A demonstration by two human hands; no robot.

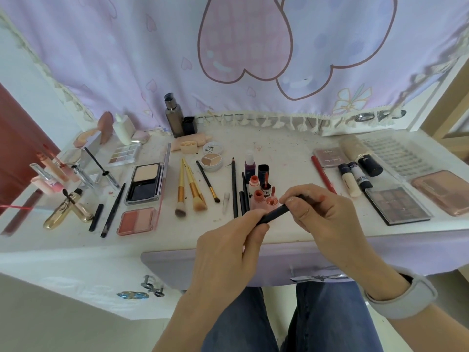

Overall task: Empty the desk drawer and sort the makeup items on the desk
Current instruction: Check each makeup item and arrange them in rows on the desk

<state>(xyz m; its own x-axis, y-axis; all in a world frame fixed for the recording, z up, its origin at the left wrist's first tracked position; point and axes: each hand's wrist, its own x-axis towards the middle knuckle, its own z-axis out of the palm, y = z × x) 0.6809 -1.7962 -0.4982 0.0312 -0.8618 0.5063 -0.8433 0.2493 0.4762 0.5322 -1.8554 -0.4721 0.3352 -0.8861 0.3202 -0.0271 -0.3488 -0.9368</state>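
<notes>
Nearest, above the person's blue-jeaned knees, the left hand (229, 246) and the right hand (321, 214) share one slim black makeup stick (275, 215): the left hand's fingers curl round its lower end and the right hand pinches its upper end between thumb and fingertips, holding it tilted just over the near edge of the white desk (291, 146). A pale grey wristband (403, 292) sits on the right wrist. Under the hands the lilac drawer front (253, 265) shows; what lies inside is hidden. Just beyond the stick stand small coral and red lip bottles (258, 193), with black pencils (234, 186) lying to their left. Further left lie two gold-handled brushes (189, 189), a coral blush compact (137, 221) and an open powder compact (146, 182). To the right lie a brown eyeshadow palette (397, 204) and a red pencil (323, 175). At the far edge a dark pump bottle (173, 115) stands before a lilac heart-print curtain (228, 47).
</notes>
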